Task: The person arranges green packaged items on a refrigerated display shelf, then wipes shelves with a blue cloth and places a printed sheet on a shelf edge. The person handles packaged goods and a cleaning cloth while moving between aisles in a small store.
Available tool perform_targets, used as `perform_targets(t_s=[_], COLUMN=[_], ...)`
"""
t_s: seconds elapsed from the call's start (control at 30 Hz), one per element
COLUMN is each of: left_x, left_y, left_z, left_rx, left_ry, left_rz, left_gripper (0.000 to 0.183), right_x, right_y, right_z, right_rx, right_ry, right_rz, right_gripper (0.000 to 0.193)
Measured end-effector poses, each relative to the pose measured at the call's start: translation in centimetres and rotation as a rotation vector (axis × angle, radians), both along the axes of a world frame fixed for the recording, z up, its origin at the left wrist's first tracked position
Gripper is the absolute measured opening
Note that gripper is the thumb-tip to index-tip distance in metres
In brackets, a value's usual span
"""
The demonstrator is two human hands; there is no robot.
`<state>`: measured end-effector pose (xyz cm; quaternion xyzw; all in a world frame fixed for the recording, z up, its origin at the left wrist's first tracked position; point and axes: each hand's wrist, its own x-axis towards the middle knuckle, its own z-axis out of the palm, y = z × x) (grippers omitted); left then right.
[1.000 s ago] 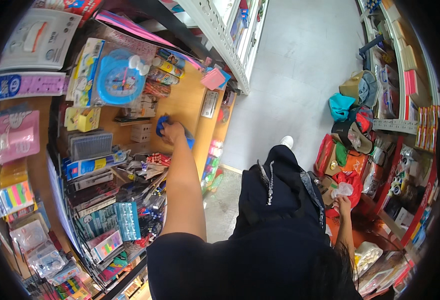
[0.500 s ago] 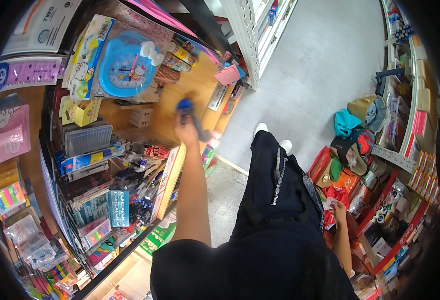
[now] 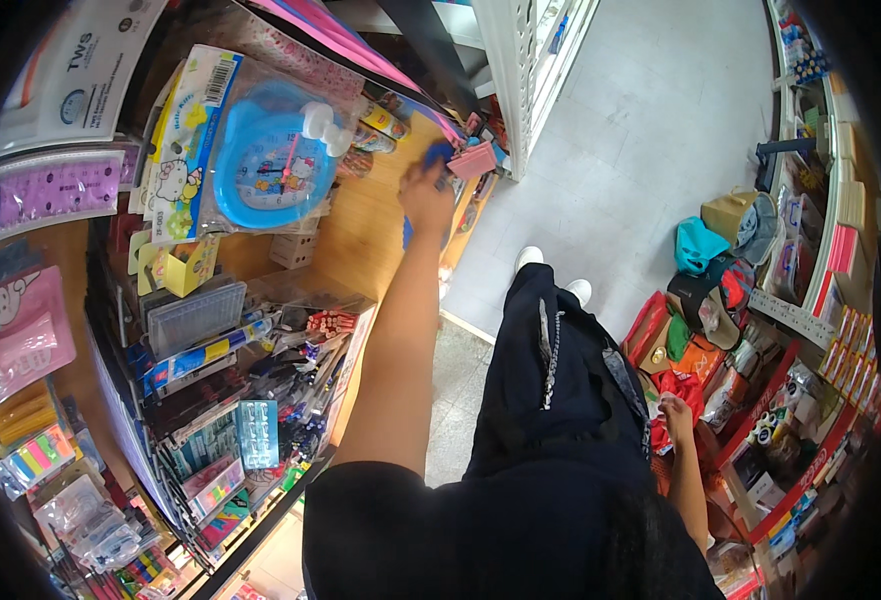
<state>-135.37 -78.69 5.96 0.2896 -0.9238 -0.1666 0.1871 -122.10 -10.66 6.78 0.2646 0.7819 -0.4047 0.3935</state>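
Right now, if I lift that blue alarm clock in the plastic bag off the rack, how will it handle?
The blue clock looks like light plastic. Its glossy bag may slip and crinkle. Its round body could roll if set down.

Left hand (image 3: 426, 198) outstretched, gripping; right hand (image 3: 676, 412) lowered.

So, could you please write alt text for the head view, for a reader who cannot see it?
The person's left hand reaches out to a blue object on a wooden shop shelf crowded with stationery, near a packaged blue clock. The right hand hangs low beside red goods.
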Motion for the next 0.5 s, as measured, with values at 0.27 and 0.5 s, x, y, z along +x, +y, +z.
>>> perform_targets(t_s=[0.27, 0.5], left_x=[12.0, 8.7], left_y=[0.4, 1.5], left_z=[-0.1, 0.9], left_rx=[0.420, 0.078], left_ry=[0.307, -0.218], left_rz=[0.281, 0.671], left_gripper=[0.041, 0.063], right_x=[-0.2, 0.3], right_y=[-2.2, -2.1], right_z=[0.6, -1.6], right_rx=[-0.050, -0.048], right_ry=[-0.038, 0.133], right_rz=[-0.055, 0.005], right_gripper=[0.009, 0.009])
